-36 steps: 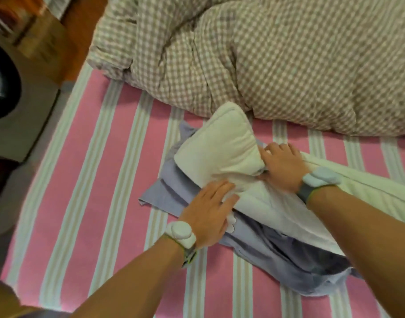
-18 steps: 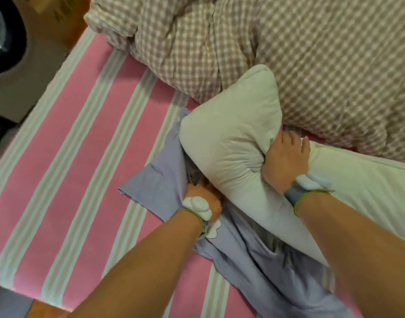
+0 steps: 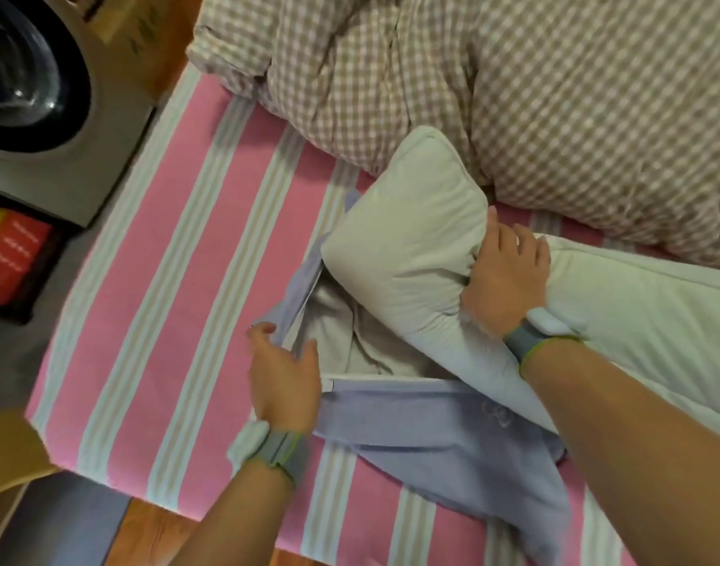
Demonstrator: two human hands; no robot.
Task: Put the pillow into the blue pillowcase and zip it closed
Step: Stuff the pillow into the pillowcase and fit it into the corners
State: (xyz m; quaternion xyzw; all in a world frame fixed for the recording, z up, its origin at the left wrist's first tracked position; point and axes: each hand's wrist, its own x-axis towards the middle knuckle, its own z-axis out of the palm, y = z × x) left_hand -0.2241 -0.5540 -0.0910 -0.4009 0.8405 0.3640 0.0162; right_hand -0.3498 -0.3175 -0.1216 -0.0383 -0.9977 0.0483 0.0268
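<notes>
Clearly the stuffing step is under way, at its start: the pillow point(image 3: 407, 243) lies on the striped sheet point(image 3: 178, 304) with its near end over the mouth of the blue pillowcase point(image 3: 432, 435), but none of it looks to be inside yet. The right hand point(image 3: 505, 279) grips the pillow about its middle, fingers curled down into the filling so that the cloth bunches around them. The left hand point(image 3: 283, 373) holds the case's open edge at its left corner, thumb and fingers pinched on the blue hem and drawing it outward, so the mouth gapes and the paler lining shows between the two edges. A checked quilt point(image 3: 513, 96) is heaped just behind the pillow, touching its far corner. To my eye the next move calls for the left hand to lift the upper hem clear while the right drives the pillow's corner down into the opening, towards the closed end. The case is crumpled under the pillow, so it may need a tug to straighten before the pillow slides. I cannot make out the zip.
</notes>
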